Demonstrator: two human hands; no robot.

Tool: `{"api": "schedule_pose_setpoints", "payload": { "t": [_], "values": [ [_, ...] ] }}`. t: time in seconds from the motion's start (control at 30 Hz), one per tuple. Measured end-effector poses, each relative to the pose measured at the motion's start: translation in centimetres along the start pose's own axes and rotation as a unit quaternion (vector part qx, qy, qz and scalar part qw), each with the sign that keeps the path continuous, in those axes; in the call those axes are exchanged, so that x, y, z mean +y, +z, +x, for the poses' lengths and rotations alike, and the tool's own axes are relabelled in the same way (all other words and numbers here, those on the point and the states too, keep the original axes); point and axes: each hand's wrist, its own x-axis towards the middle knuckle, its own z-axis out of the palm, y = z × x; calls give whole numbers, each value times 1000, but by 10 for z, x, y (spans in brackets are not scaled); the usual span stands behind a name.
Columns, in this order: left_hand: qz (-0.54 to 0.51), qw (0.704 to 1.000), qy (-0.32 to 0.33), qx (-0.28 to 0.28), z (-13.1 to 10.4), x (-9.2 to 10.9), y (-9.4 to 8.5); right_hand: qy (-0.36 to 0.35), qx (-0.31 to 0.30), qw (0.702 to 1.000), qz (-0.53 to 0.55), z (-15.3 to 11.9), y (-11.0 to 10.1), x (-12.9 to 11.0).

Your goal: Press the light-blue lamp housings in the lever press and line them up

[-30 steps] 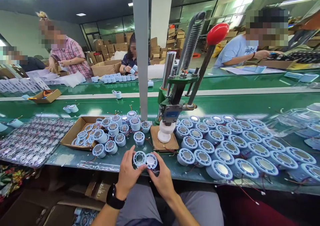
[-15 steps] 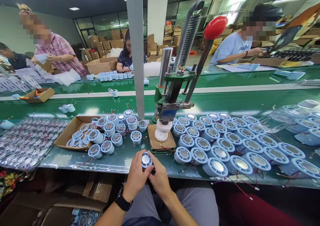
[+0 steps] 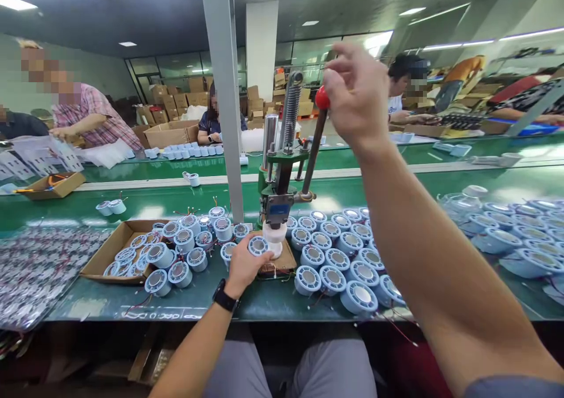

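My left hand [image 3: 245,264] grips a light-blue round housing [image 3: 258,245] with a silver disc in its top, thumb on the near side. It holds the housing at the left front of a green hand press [image 3: 282,181], beside the white pressing head [image 3: 275,233] above a brown base pad [image 3: 285,259]. My right hand [image 3: 359,93] is raised at the red ball knob [image 3: 322,97] on the press lever. Its fingers are loosely curled and apart, somewhat blurred, not wrapped round the knob. Whether the palm touches the knob is hidden.
Several similar housings [image 3: 337,259] with thin wires stand right of the press, and more [image 3: 180,273] to its left. A cardboard tray [image 3: 94,266] holds blue rings. Wrapped circuit parts [image 3: 39,275] lie far left. A grey post [image 3: 222,93] rises behind. Co-workers sit across the green bench.
My right hand has left the housing and risen to the lever knob. My left hand has carried the housing forward to the press. The view has shifted.
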Motion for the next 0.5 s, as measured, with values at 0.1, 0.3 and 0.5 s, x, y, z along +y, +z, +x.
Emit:
{"api": "schedule_pose_setpoints", "payload": {
  "t": [0.1,0.3,0.5],
  "values": [
    [-36,999,8,-11,23,-1,25,50,-5,993,108,20,27,8],
    [-77,995,15,-55,33,-9,46,112,-28,986,118,19,29,5],
    [-96,994,13,-53,21,-22,39,0,69,988,137,-76,-26,-28]
  ]
}}
